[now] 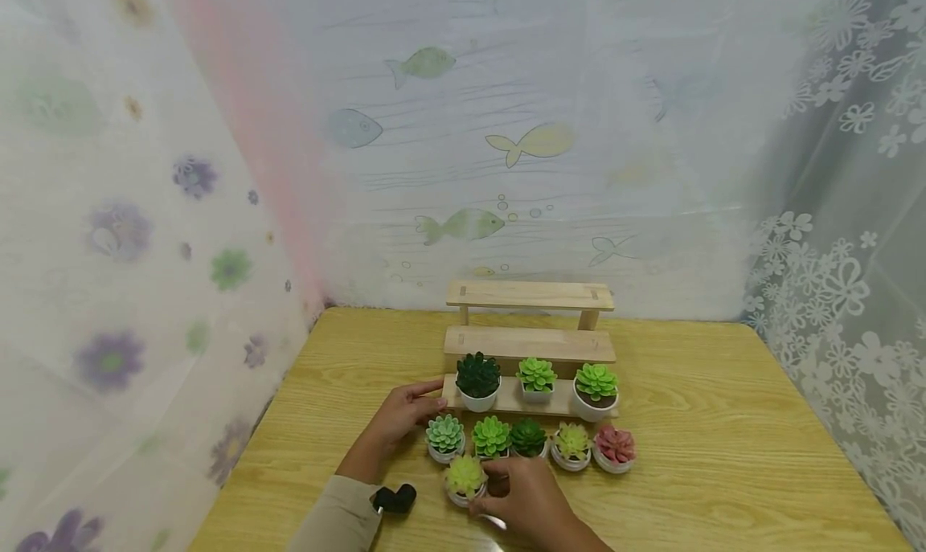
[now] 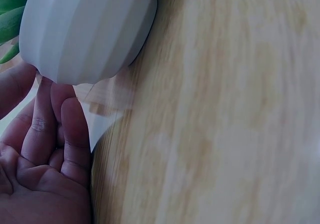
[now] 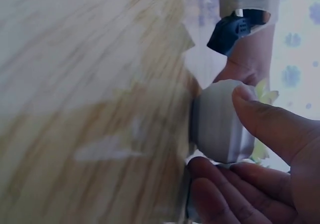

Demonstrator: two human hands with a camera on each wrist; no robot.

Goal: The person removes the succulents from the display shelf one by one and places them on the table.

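In the head view my right hand (image 1: 531, 496) pinches the white pot of a yellow-green potted succulent (image 1: 465, 476) at the front. The right wrist view shows thumb and fingers on either side of that ribbed white pot (image 3: 222, 121), its base at the tabletop. My left hand (image 1: 398, 415) holds the left end of the lowest step of a wooden tiered shelf (image 1: 557, 403). Close to the left wrist camera, a ribbed white pot (image 2: 90, 28) hides the fingertips of the left hand (image 2: 47, 149). Three potted succulents stand on that step, including a dark green one (image 1: 477, 375).
Before the shelf stands a row of several potted succulents, with a pale green one (image 1: 444, 434) at the left and a red one (image 1: 615, 445) at the right. The upper steps (image 1: 531, 295) rise behind. Patterned curtains (image 1: 463, 134) border the wooden table (image 1: 723, 423).
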